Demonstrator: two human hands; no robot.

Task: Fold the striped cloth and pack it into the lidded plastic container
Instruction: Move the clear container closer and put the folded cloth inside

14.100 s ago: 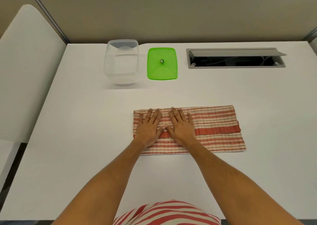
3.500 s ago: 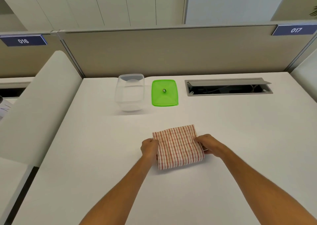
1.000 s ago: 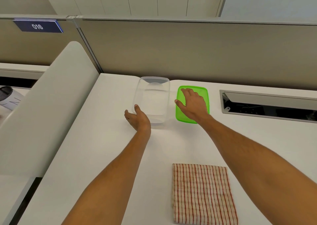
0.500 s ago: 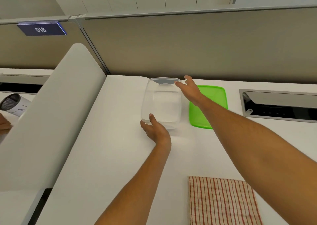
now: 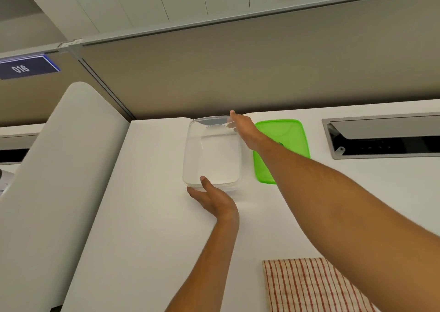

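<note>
The clear plastic container (image 5: 190, 154) stands empty near the back of the white table. My left hand (image 5: 210, 198) grips its near edge, thumb over the rim. My right hand (image 5: 244, 127) reaches across to the far right corner of the rim and holds it there. The green lid (image 5: 291, 133) lies flat just right of the container, partly hidden by my right forearm. The striped cloth (image 5: 307, 288), folded into a small red-and-cream rectangle, lies at the bottom right, partly under my right arm and cut off by the frame.
A grey cable hatch (image 5: 385, 134) is set into the table at the back right. A beige partition wall (image 5: 262, 73) closes off the back. A white rounded divider panel (image 5: 59, 168) borders the table's left side.
My right hand has left the green lid and gone to the container's far corner. My left hand has closed on the near edge. The folded cloth lies untouched.
</note>
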